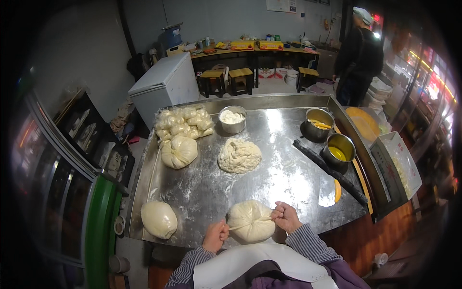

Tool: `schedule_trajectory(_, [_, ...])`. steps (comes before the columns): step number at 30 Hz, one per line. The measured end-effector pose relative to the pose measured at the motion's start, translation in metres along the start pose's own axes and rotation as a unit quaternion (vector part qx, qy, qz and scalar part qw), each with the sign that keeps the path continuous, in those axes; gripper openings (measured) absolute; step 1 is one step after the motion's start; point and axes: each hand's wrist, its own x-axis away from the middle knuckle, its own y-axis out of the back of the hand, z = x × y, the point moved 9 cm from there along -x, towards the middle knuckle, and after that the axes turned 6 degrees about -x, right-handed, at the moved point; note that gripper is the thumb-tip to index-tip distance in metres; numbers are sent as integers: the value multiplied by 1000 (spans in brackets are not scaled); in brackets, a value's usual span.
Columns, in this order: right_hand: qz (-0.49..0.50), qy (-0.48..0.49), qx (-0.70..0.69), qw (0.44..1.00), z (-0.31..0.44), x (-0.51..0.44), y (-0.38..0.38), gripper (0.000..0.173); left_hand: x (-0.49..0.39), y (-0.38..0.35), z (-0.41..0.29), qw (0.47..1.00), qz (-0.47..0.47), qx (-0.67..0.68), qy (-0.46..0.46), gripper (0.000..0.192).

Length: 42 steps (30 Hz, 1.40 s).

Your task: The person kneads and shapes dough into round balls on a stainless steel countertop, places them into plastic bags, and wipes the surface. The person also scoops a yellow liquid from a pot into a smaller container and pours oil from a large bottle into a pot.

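Note:
Before me, near the front edge of a steel-topped table point(202, 202), sits a round lump of dough in a clear plastic bag point(249, 229). My left hand point(215, 236) grips one twisted end of the bag at its left side. On the right side my right hand point(287, 218) pinches the other end, so the plastic is drawn taut across the top. Another bagged dough lump point(159, 219) lies to the left, apart from my hands. Farther back rests an unwrapped, rough dough mass point(239, 156) amid scattered flour.
A third bagged dough point(179, 152) adjoins bagged dough pieces point(184, 123) at back left. Beside them stands a flour bowl point(232, 126). Rightward are two metal pots point(317, 132), a dark rod point(328, 171) and a dough scraper point(327, 191). A person point(359, 57) stands beyond.

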Motion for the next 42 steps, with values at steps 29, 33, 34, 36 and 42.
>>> schedule_trajectory(29, [7, -39, 25, 999, 0, 1, -4, 20, 1, -6, 4, 999, 34, -24, -10, 33])
schedule_trajectory(33, [17, -26, 17, 999, 2, 2, -7, 21, 2, -7, 2, 999, 32, -12, 3, 31])
schedule_trajectory(34, [3, -18, 28, 999, 3, 2, -6, 21, 2, -6, 1, 1000, 25, -7, 5, 31])
schedule_trajectory(36, [25, -16, 20, 999, 2, 4, -11, 18, 2, -6, -2, 1000, 19, -1, -1, 31])
schedule_trajectory(42, [18, -12, 26, 999, 1, 8, -12, 7, 4, -8, -6, 1000, 13, 2, -3, 30])
